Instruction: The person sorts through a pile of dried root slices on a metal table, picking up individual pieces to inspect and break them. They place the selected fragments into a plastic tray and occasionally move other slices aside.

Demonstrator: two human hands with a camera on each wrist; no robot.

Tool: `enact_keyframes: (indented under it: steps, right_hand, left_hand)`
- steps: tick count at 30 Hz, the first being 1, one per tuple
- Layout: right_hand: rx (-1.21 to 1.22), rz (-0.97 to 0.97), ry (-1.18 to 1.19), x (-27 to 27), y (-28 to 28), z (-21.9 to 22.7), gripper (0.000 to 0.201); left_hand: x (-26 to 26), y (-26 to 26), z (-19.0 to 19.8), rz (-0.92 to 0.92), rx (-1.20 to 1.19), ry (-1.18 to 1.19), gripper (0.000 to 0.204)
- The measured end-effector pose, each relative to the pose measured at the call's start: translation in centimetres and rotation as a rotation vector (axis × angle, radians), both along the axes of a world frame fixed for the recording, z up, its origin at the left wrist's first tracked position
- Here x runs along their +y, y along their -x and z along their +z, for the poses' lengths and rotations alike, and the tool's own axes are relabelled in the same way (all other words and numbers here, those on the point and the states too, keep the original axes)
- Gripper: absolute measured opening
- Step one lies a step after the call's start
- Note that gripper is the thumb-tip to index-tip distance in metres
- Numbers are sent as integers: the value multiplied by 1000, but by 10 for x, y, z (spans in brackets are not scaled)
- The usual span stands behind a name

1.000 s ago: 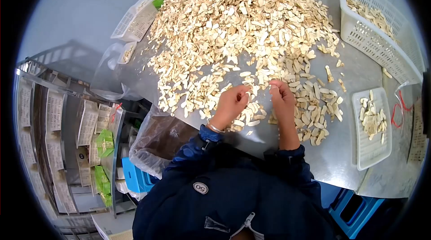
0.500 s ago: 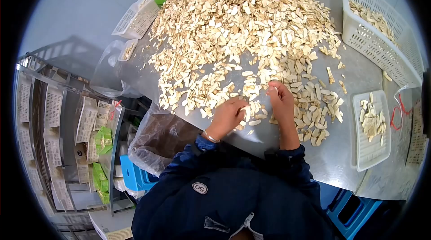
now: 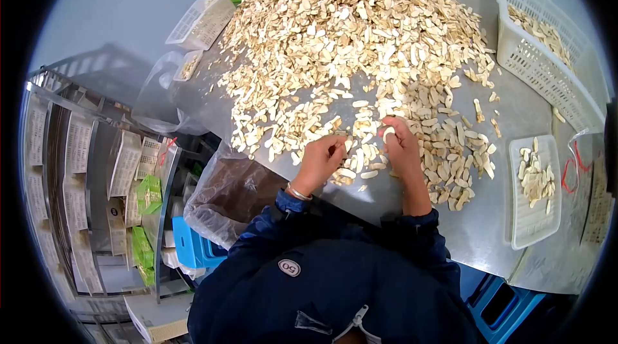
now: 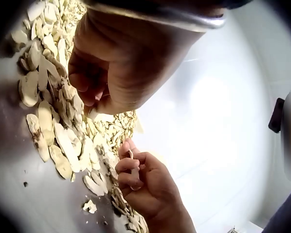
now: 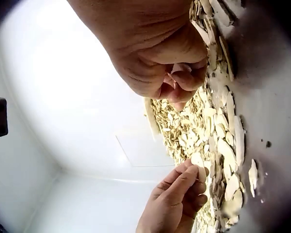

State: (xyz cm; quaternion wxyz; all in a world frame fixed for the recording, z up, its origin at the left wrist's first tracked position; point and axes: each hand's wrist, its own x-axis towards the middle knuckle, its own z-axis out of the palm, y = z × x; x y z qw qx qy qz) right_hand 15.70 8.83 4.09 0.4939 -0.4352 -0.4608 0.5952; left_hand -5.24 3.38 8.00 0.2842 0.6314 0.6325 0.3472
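Before the person lies a heap of pale, oval dried slices (image 3: pixel 360 35), thinning to a loose layer towards the front edge of the steel table (image 3: pixel 476 231). The left hand (image 3: pixel 322 162) is low over the front slices. Between its thumb and fingers it pinches a pale slice (image 5: pixel 198 162), which sticks up past the fingertips in the right wrist view. A short distance to the right, the right hand (image 3: pixel 403 148) holds another pale slice (image 3: pixel 388 133) in curled fingers. From the left wrist camera, that right hand (image 4: pixel 148 187) shows its slice (image 4: pixel 135 171) edge-on.
At the right stand a shallow white tray (image 3: pixel 520 231) with some slices and a tall white basket (image 3: pixel 531 61). Smaller baskets (image 3: pixel 215 19) line the back left. Left of the person are a plastic-lined bin (image 3: pixel 215 205), a blue stool (image 3: pixel 190 244) and a shelf rack (image 3: pixel 96 196).
The left hand has drawn back and to the left, away from the right hand. The right hand stays nearly in place, and the slice in it now shows its flat face.
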Motion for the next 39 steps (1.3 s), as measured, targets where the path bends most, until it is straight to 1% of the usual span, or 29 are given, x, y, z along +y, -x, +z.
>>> enact_keyframes:
  steps: [2, 5, 8, 11, 14, 17, 20, 21, 23, 24, 25, 27, 31, 34, 35, 39]
  right_hand:
    - [-28, 34, -84, -2, 3, 1, 38]
    - [1, 63, -55, -4, 4, 3, 38]
    - [7, 104, -21, -3, 2, 4, 41]
    - [92, 151, 69, -1, 1, 4, 40]
    - [95, 137, 97, -5, 0, 18, 36]
    - [-52, 226, 8, -8, 3, 4, 31]
    - [-223, -12, -211, -9, 9, 3, 27]
    - [-133, -125, -230, -3, 10, -4, 23]
    - [22, -276, -137, 5, 1, -13, 17]
    - [100, -352, -89, 8, -2, -9, 16]
    - [226, -338, -18, 7, -6, 0, 13]
    - [186, -318, -10, 7, -8, -1, 14]
    - [193, -290, 12, 5, -7, 2, 15]
    - [222, -278, 24, 6, -5, -2, 15]
    - [228, -267, 32, 5, -5, -2, 15]
    - [226, -231, 19, 5, -3, -6, 15]
  left_hand:
    - [1, 3, -2, 31, 6, 15, 17]
    - [5, 8, -4, 65, -45, 23, 19]
    - [8, 9, -4, 25, 54, -101, 20]
    - [12, 6, 2, 0, 25, -77, 21]
    - [18, 4, 6, -18, 52, -63, 21]
    - [29, 8, 8, -41, 167, -119, 22]
    - [44, 2, 16, -64, 264, -65, 23]
    - [50, 0, 12, -108, 289, -119, 23]
    - [63, -6, 0, -198, 338, -229, 24]
    - [67, -11, -1, -215, 351, -254, 24]
    - [69, -16, -1, -231, 365, -278, 24]
    - [72, -25, -4, -237, 421, -355, 21]
    - [66, -24, -3, -223, 359, -189, 18]
    - [53, -14, 0, -107, 153, -82, 14]
    - [52, -11, 4, -84, 228, -62, 12]
    - [50, 3, -6, -30, 458, -169, 13]
